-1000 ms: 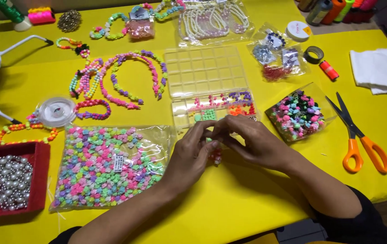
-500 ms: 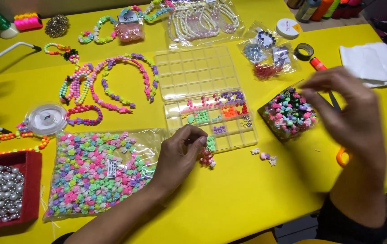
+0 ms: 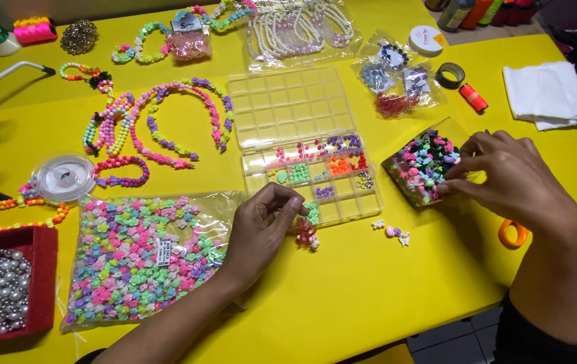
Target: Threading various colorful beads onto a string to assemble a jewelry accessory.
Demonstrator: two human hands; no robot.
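Two bare hands are working over a yellow table crowded with craft supplies. Left hand is pinching, fingertips nearly closed, a short strand of red and pink beads that is trailing onto the table at about four o'clock from the knuckles, just in front of the clear compartment box; the tight pinch is likely keeping the threaded beads from sliding off. Right hand is curling its fingers narrowly into the open bag of mixed flower beads lying at nine o'clock from it; whether a bead is already caught between the fingertips cannot be told. That bag is gaping toward the hand, which is making picking easy. Between the hands, three loose beads are resting on the table, within reach of either one. Partly hidden beneath the right wrist, at six o'clock from the hand, an orange scissor handle is peeking out. Well apart at eight o'clock from the left hand, a large flat bag of pastel beads and a red tray of pearls are sitting. Finished beaded strands are lying at eleven o'clock, away from the working area.
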